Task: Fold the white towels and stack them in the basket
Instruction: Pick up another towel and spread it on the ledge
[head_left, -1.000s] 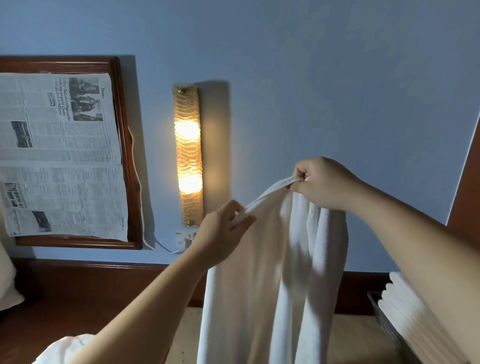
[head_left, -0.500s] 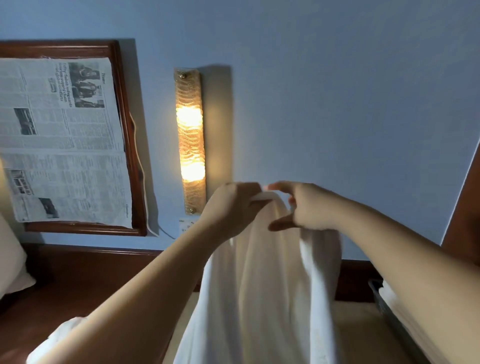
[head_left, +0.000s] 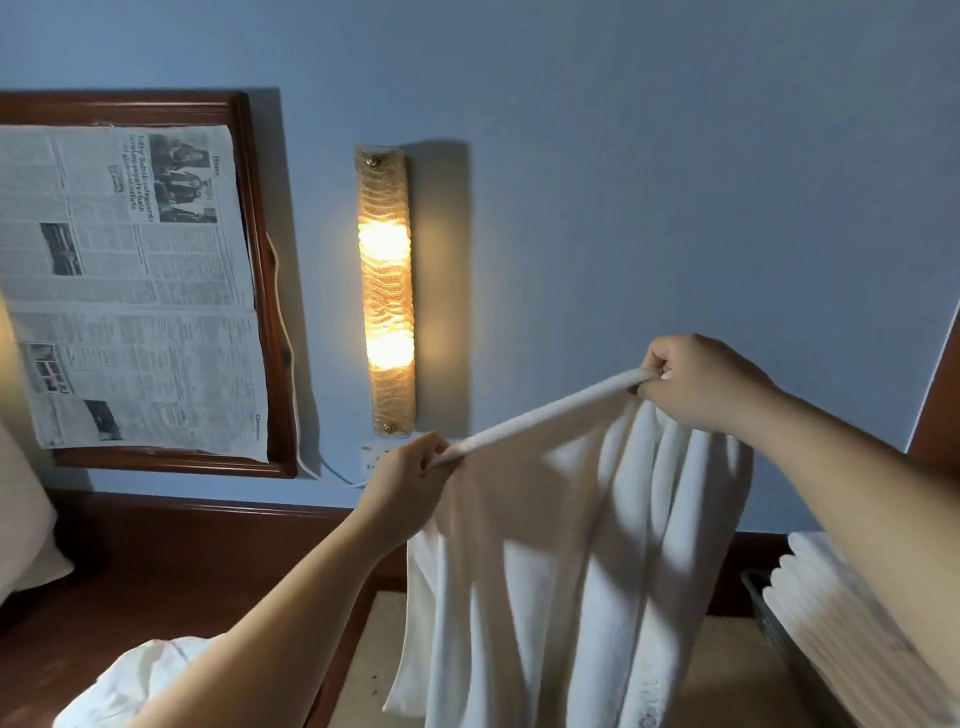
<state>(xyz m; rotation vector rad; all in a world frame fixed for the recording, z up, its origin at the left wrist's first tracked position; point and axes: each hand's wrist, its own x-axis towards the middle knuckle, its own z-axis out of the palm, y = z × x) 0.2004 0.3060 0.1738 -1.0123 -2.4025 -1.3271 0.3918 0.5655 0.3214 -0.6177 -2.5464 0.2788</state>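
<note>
A white towel (head_left: 561, 561) is held up, its top edge pinched by the left hand (head_left: 410, 480) and right hand (head_left: 696, 382). Its lower end is cut off by the frame.

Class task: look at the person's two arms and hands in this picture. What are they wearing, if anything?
Nothing visible. The left hand and right hand are bare, without gloves, and both forearms are uncovered as far as the frame shows: no sleeves, watch, bracelet or rings.

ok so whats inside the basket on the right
Folded white towels are stacked in the dark basket at the right edge, rising above its rim. The right forearm and the frame edge hide much of the stack, and the basket's bottom is covered.
</note>
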